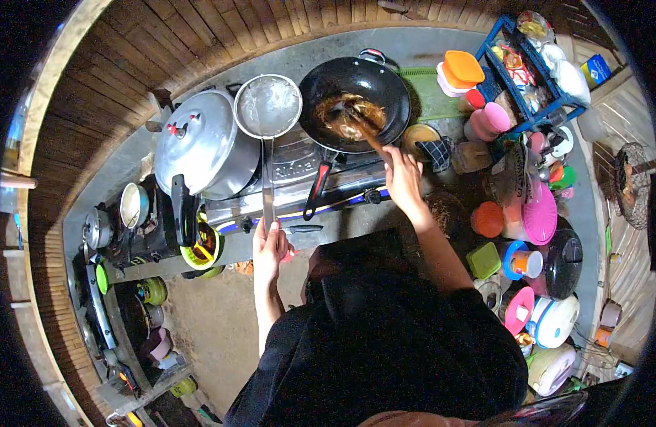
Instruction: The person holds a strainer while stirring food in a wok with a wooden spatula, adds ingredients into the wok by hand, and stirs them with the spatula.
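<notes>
My left hand [271,243] is closed round the long handle of a fine-mesh strainer [269,107]. The strainer's round mesh is raised over the gap between the big pot and the wok and looks bare. In my right hand [405,178] is a wooden spatula [373,140], its far end down in the food. Brown, shredded-looking food [342,114] lies in the middle of the black wok [321,77], which sits on the right side of the gas stove [299,193]. A red-and-black handle [319,188] points from the wok toward me.
A large silver pressure cooker [200,146] stands left of the wok. A knife [303,229] lies at the stove's front edge, near a yellow basket [202,249]. Orange container [463,69], blue rack [531,92] and pink lidded tubs [539,213] crowd the right counter.
</notes>
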Tool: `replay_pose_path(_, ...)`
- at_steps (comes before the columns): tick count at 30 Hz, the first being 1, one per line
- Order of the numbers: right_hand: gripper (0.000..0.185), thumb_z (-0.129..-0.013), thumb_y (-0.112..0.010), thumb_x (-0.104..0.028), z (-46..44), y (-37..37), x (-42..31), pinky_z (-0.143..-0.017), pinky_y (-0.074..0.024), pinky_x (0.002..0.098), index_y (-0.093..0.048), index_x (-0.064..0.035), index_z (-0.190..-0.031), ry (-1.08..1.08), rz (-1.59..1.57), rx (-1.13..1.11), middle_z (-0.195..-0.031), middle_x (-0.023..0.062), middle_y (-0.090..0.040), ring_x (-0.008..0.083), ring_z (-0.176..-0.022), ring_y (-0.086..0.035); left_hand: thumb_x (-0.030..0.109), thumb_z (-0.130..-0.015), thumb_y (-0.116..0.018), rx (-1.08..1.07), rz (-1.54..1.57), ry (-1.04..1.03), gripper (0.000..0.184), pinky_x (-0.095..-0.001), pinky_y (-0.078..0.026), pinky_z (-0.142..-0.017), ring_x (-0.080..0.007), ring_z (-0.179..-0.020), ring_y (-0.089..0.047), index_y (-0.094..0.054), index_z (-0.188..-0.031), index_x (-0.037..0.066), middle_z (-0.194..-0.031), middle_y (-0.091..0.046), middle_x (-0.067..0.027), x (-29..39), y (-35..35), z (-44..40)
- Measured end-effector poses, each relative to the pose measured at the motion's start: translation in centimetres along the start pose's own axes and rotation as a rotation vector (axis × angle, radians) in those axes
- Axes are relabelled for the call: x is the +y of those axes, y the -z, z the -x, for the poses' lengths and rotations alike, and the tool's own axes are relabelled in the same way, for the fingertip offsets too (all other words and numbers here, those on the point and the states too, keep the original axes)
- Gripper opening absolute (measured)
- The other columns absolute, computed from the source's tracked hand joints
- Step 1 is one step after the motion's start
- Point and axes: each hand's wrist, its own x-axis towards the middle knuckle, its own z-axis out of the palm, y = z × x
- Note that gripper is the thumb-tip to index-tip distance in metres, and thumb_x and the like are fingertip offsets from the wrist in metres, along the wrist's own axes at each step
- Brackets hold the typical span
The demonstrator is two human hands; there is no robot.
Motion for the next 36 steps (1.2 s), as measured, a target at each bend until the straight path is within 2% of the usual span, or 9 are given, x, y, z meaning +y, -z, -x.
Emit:
replay_pose_path(6, 0.037, -0.078, -0.056, -0.007, -1.8, 2.0, 1.5, -0.076, -0.0363, 0.0421, -0.049, -0.0133, -0.114, -0.051, 0.118, 0.039, -0.096, 0.0100, -0.060, 0.0287, -0.092, -0.054, 0.021, -0.094, -0.046, 0.045, -0.021, 0.029, 0.013, -0.0227, -0.034, -0.041, -0.0049, -0.039, -0.027, -0.046, -0.096, 0.008, -0.049, -0.030, 0.0050, 0.7, -0.1, 1.1)
replay_pose_path(14, 0.034, -0.079, -0.055, -0.008, 6.5, 7.3, -1.4, -0.077, -0.0374, 0.0445, -0.049, -0.0101, -0.112, -0.080, 0.204, 0.007, -0.097, 0.0134, -0.060, 0.0334, -0.088, -0.053, 0.019, -0.094, -0.046, -0.006, 0.025, 0.029, 0.011, -0.0241, -0.037, -0.044, -0.0053, -0.040, -0.028, -0.045, -0.096, 0.008, -0.050, -0.030, 0.0053, 0.1, 2.2, 0.0)
replay_pose_path(18, 0.040, -0.074, -0.059, -0.008, 8.5, 5.6, -4.8, -0.075, -0.0377, 0.0466, -0.049, -0.0114, -0.113, -0.151, 0.044, -0.041, -0.090, 0.0130, -0.058, 0.0334, -0.087, -0.054, 0.017, -0.094, -0.044, -0.118, 0.009, 0.053, 0.012, -0.0250, -0.038, -0.045, -0.0055, -0.039, -0.027, -0.045, -0.099, 0.006, -0.050, -0.030, 0.0052, 1.7, 3.1, 0.1)
replay_pose_path(21, 0.038, -0.075, -0.058, -0.007, 6.7, 3.2, -6.7, -0.075, -0.0377, 0.0461, -0.050, -0.0116, -0.112, -0.053, 0.081, 0.075, -0.087, 0.0130, -0.058, 0.0333, -0.086, -0.054, 0.018, -0.094, -0.044, -0.151, 0.016, 0.078, 0.013, -0.0250, -0.038, -0.045, -0.0060, -0.038, -0.027, -0.045, -0.100, 0.006, -0.049, -0.030, 0.0049, 2.2, 4.0, 0.7)
replay_pose_path(27, 0.036, -0.076, -0.059, -0.008, 1.2, -1.3, -5.9, -0.077, -0.0382, 0.0457, -0.050, -0.0134, -0.110, -0.103, 0.141, 0.111, -0.087, 0.0115, -0.059, 0.0316, -0.089, -0.054, 0.017, -0.094, -0.043, -0.199, 0.006, 0.093, 0.011, -0.0249, -0.039, -0.044, -0.0061, -0.037, -0.028, -0.044, -0.093, 0.007, -0.047, -0.030, 0.0047, 2.8, 6.5, 1.3)
replay_pose_path(31, 0.037, -0.077, -0.059, -0.010, 1.6, -1.1, -4.9, -0.073, -0.0399, 0.0483, -0.048, -0.0152, -0.112, -0.185, 0.242, 0.194, -0.089, 0.0095, -0.061, 0.0332, -0.090, -0.056, 0.016, -0.094, -0.043, -0.224, 0.014, 0.095, 0.010, -0.0247, -0.039, -0.044, -0.0058, -0.037, -0.028, -0.044, -0.093, 0.007, -0.047, -0.030, 0.0048, 3.5, 8.3, 1.5)
replay_pose_path(33, 0.041, -0.076, -0.059, -0.009, 3.2, -0.1, -4.9, -0.075, -0.0395, 0.0484, -0.047, -0.0150, -0.115, -0.322, 0.296, 0.107, -0.090, 0.0100, -0.061, 0.0334, -0.090, -0.056, 0.016, -0.094, -0.043, -0.231, 0.021, 0.082, 0.010, -0.0242, -0.040, -0.044, -0.0056, -0.037, -0.028, -0.044, -0.094, 0.006, -0.047, -0.030, 0.0048, 3.6, 9.0, 1.3)
replay_pose_path(36, 0.043, -0.077, -0.058, -0.008, 6.7, 1.4, -6.1, -0.076, -0.0390, 0.0490, -0.045, -0.0146, -0.117, -0.309, 0.309, 0.124, -0.092, 0.0116, -0.060, 0.0334, -0.092, -0.055, 0.016, -0.095, -0.042, -0.252, 0.022, 0.086, 0.012, -0.0242, -0.040, -0.044, -0.0055, -0.036, -0.028, -0.045, -0.098, 0.006, -0.047, -0.031, 0.0047, 3.5, 9.8, 1.1)
